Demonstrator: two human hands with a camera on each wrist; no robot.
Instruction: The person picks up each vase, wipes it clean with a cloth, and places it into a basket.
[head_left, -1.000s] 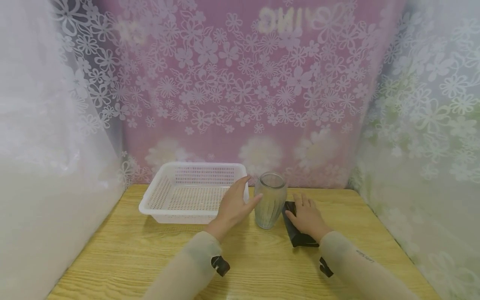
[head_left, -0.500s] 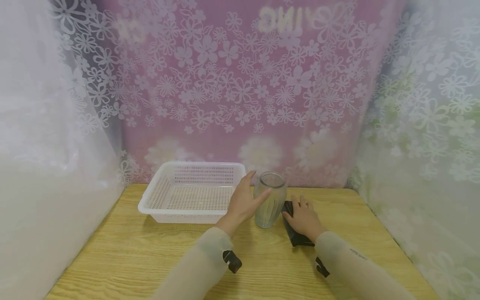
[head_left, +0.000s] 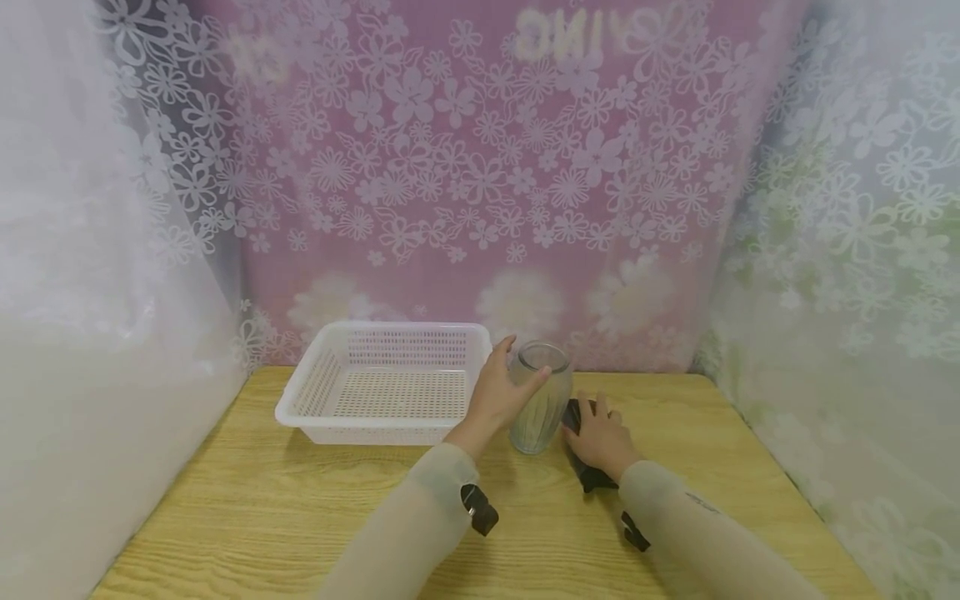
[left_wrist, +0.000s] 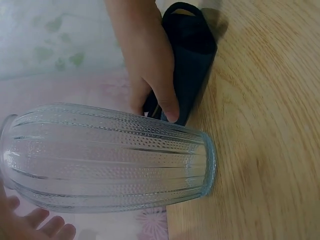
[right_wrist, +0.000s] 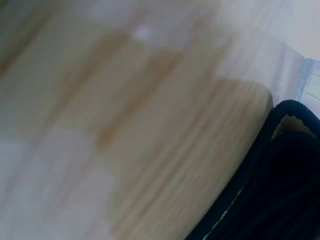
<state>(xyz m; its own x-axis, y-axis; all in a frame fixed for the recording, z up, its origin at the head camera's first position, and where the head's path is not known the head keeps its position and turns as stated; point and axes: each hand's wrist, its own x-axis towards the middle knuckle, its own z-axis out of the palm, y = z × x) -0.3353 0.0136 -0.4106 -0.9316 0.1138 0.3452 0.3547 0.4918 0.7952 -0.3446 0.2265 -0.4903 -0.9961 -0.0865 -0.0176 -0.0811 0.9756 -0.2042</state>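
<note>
Gripping black object [left_wrist: 192, 75], right hand [head_left: 604, 442], vase [head_left: 534, 427] near, table edge [head_left: 776, 479] farther right

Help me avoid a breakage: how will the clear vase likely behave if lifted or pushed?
The clear vase looks like glass, so probably stiff and breakable. Pushed high up, it could tip, being tall on a base narrower than its belly. Its ribs might aid grip.

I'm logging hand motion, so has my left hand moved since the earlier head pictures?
Yes. Judged against the glass vase, the left hand has shifted rightward in the head view, now overlapping more of the vase.
</note>
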